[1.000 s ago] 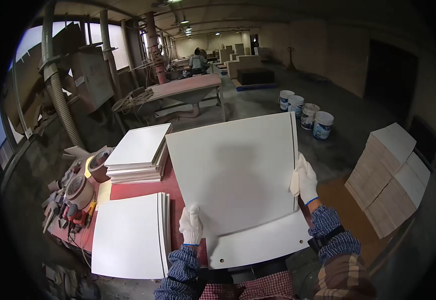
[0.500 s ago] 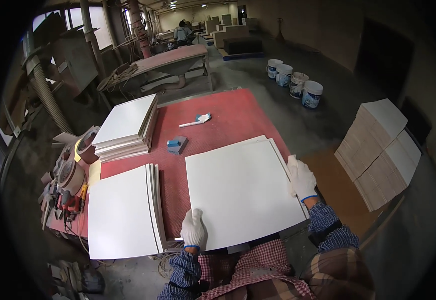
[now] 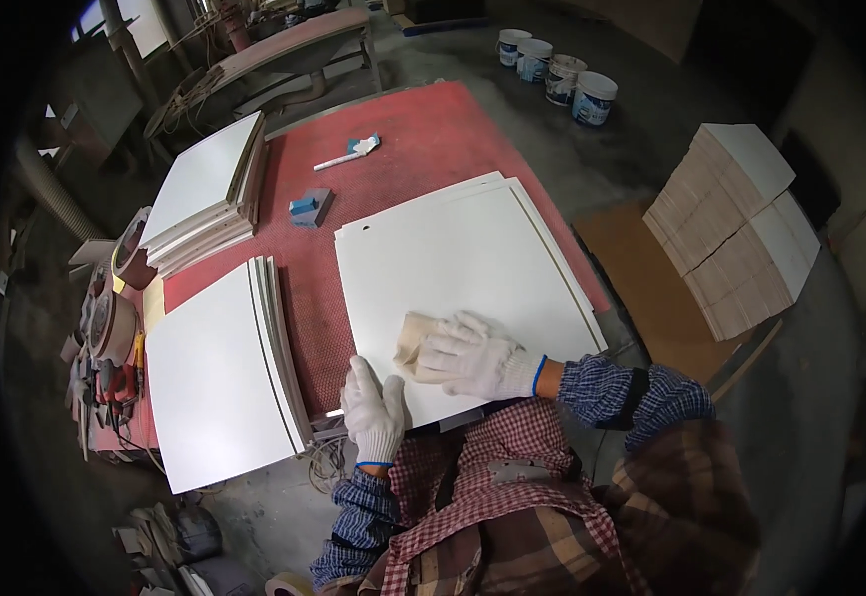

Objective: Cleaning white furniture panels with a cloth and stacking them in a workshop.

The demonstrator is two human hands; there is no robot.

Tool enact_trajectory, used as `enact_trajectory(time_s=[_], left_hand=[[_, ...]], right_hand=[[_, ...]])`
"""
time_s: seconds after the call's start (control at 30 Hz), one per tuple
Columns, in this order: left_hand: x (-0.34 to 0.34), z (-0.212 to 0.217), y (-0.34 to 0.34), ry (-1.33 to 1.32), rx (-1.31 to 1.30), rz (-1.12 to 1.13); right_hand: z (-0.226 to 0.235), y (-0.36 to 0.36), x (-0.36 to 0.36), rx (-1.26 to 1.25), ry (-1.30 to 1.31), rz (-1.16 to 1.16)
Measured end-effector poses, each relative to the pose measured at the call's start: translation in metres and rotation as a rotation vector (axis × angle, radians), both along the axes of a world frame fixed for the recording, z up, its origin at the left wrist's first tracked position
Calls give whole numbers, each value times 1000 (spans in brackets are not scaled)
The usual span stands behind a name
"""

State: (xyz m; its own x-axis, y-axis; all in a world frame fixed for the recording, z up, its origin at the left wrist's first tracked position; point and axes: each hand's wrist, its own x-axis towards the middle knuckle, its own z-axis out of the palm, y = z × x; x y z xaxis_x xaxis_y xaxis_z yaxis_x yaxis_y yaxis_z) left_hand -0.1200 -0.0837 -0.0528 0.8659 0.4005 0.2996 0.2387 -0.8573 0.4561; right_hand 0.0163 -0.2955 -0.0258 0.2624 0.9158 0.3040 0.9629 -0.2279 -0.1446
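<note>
A stack of flat white panels lies in front of me, with a small dark spot near the top one's far left corner. My right hand, in a white knit glove, lies over a tan folded sheet, pressing it to the top panel near its front edge. The sheet looks like sandpaper or cloth; part of it is hidden under the fingers. My left hand, gloved too, rests at the stack's near left corner with its fingers stretched out and the thumb apart.
More white panels stand in stacks at left and far left on the red table. A blue-grey block and a white-handled tool lie beyond. Tools crowd the left edge; buckets and stacked panels stand right.
My right hand has left the panel's right edge and come to its near side, onto the tan sheet. A dark spot now shows on the top panel. The view has tilted down.
</note>
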Motion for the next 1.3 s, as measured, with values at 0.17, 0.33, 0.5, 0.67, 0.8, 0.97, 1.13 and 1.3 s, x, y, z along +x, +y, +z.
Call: enact_trajectory(time_s=[0.17,0.33,0.5,0.67,0.8,0.97,1.13,1.3], left_hand=[[-6,-5,22,-18,-18,-159],[-13,4,19,37,-309,-122],[-27,-4,15,-155,-245,-132],[-26,14,12,-127,-396,-123],[-40,-5,14,-313,-735,-3],[-60,-16,26,-737,-1270,214],[-82,-35,37,-530,-1303,287],[-89,-22,21,-29,-1382,227]], right_hand=[[9,-34,78,-66,32,-242],[-18,-29,161,-24,65,-692],[-41,65,198,-23,-79,-622],[-30,170,138,-15,28,-259],[-15,176,53,-123,76,-58],[-20,103,-80,-71,42,243],[-31,19,-76,-42,174,64],[-54,-93,-5,-84,13,-445]])
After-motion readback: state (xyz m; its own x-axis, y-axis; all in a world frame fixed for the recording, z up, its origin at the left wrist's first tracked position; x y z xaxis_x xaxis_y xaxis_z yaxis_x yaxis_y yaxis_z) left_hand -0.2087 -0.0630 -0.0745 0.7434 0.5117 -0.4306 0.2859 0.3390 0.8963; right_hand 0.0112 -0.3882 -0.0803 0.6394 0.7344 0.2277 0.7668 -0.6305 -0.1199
